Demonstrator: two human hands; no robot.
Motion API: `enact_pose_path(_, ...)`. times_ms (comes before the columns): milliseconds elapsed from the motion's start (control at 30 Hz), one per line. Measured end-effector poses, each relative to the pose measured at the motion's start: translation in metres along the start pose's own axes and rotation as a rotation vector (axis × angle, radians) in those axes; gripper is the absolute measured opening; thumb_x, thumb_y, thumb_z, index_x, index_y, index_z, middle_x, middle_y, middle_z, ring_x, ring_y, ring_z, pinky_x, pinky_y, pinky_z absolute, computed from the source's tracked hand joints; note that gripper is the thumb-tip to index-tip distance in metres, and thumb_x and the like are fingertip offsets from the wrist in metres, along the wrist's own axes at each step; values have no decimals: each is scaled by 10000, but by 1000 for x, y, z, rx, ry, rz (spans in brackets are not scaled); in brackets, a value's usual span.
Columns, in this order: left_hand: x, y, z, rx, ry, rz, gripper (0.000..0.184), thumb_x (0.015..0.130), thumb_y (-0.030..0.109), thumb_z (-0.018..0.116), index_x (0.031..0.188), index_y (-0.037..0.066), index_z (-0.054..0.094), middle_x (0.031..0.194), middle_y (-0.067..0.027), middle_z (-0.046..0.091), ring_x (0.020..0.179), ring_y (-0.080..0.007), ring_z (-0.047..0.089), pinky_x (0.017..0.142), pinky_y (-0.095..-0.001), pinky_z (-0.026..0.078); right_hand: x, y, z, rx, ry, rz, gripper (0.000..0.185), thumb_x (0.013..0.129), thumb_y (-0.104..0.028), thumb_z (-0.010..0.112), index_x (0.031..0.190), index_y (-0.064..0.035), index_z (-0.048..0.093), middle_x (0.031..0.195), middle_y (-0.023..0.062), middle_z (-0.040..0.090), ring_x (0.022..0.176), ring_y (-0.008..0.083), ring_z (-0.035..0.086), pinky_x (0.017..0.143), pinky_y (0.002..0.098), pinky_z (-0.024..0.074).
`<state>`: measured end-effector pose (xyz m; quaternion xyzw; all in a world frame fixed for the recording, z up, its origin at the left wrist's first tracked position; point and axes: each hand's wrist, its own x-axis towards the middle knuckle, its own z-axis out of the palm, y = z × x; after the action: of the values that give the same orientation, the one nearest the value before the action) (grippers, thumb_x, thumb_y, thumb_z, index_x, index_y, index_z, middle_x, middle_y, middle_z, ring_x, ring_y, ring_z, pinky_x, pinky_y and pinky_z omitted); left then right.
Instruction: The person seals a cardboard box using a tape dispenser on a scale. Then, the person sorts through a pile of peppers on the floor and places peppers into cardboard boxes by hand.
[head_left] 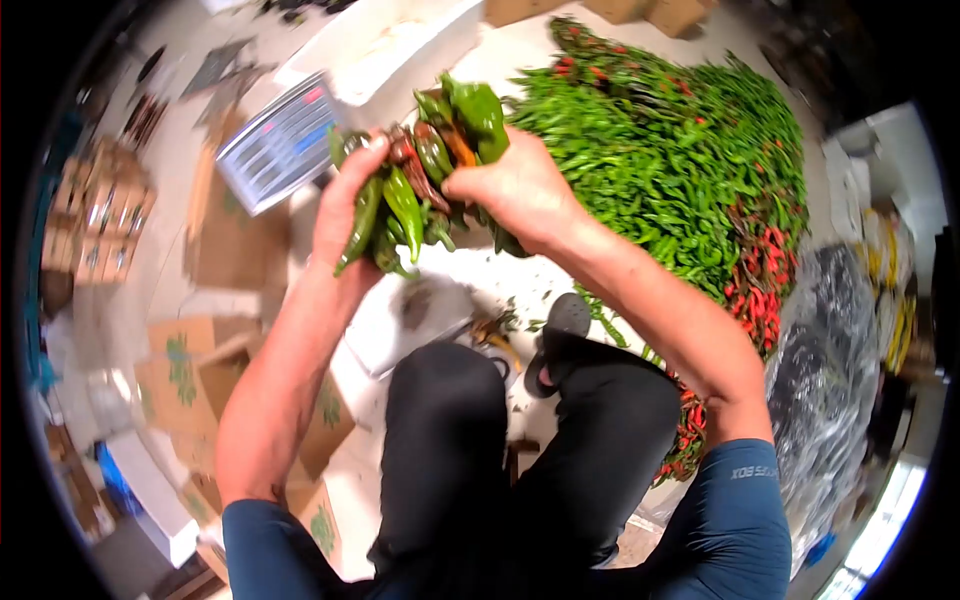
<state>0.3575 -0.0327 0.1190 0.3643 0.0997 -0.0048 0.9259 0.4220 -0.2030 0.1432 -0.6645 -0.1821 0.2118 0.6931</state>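
Observation:
Between my two hands is a bunch of chili peppers (pixel 403 203), mostly green with some dark red and orange ones, held up in front of my knees. My left hand (pixel 345 205) cups the bunch from the left, its thumb over the top. On the other side my right hand (pixel 515 190) is closed on the right part of the bunch, thumb pressed against the peppers. A large heap of green peppers (pixel 640 150) with red ones along its right edge lies on the floor to the right. The undersides of both hands are hidden.
Behind my left hand stands a scale with a display panel (pixel 275 145). A white foam box (pixel 400 50) is at the top. Open cardboard boxes (pixel 190 385) lie at left. Clear plastic wrapping (pixel 825 370) covers something at right. Pepper scraps lie near my shoe (pixel 568 315).

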Motion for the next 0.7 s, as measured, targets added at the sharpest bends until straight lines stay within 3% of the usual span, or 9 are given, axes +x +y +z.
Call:
enact_pose_path(100, -69, 73, -34, -10, 161, 179, 353, 954, 284, 663, 1227, 69, 602, 1096, -95, 698, 986, -223, 691, 895, -375, 577, 9, -25, 90, -64, -148, -86, 233, 757, -32, 670, 976, 43, 657, 861, 74, 692, 793, 132, 616, 721, 307, 518)
enact_pose_path(233, -170, 143, -85, -93, 148, 368, 400, 1003, 237, 570, 1353, 44, 546, 1219, -131, 672, 1111, -262, 664, 1021, -440, 530, 4, -45, 211, 123, -338, -99, 255, 737, 3, 688, 976, 61, 624, 857, 59, 672, 789, 122, 600, 718, 294, 510)
enact_pose_path(400, -256, 158, -153, -113, 297, 548, 521, 1014, 227, 522, 1489, 45, 411, 1311, -167, 608, 1179, -302, 621, 1054, -459, 503, -22, -12, 319, 323, -464, 54, 278, 724, 16, 698, 994, 36, 633, 921, 48, 670, 844, 125, 597, 774, 290, 497)
enact_pose_path(600, -303, 144, -193, -277, 423, 609, 565, 998, 253, 501, 1518, 66, 387, 1387, -174, 568, 1261, -315, 575, 1100, -477, 457, -63, 5, 373, 450, -341, 342, 249, 742, 37, 688, 986, 35, 639, 934, 74, 670, 856, 167, 632, 791, 320, 515)
enact_pose_path(700, -316, 135, -210, -245, 333, 644, 585, 988, 278, 516, 1517, 65, 387, 1413, -198, 549, 1285, -333, 555, 1112, -489, 443, -78, 17, 389, 550, -272, 443, 271, 758, 40, 651, 1029, 53, 648, 978, 91, 687, 881, 184, 648, 819, 323, 523)
